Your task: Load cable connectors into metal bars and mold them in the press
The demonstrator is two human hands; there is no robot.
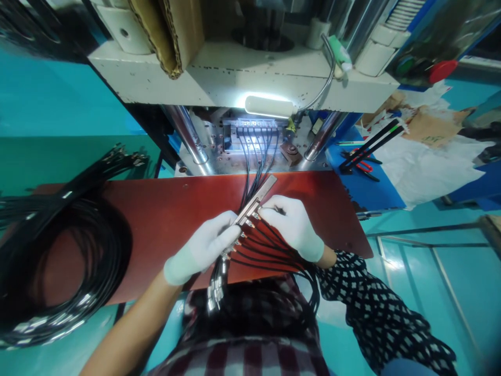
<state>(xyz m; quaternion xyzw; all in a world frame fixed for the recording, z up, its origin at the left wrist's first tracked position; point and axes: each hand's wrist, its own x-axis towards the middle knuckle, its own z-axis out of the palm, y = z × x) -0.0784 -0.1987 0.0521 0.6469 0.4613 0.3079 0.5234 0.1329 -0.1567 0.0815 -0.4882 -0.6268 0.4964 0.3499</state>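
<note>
1. The left hand (pixel 207 245), in a white glove, sits just below the middle of the frame, its fingers curled closed in a grip and pointing up and to the right.
2. Its bare forearm (pixel 129 329) runs down to the lower left edge.
3. The right hand (pixel 294 225), also in a white glove, lies right of centre with its fingertips pinched together, close to the left hand.
4. Its arm, in a black-and-white patterned sleeve (pixel 376 303), bends away to the lower right.

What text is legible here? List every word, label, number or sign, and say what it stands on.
No text can be read.
Cardboard piece at right: faint greenish print, too blurred to read.
Green-and-white tube on the machine top: any print too small to read.
Metal bar held by the left hand, the right hand pinching a cable end at it: no marking visible.
</note>
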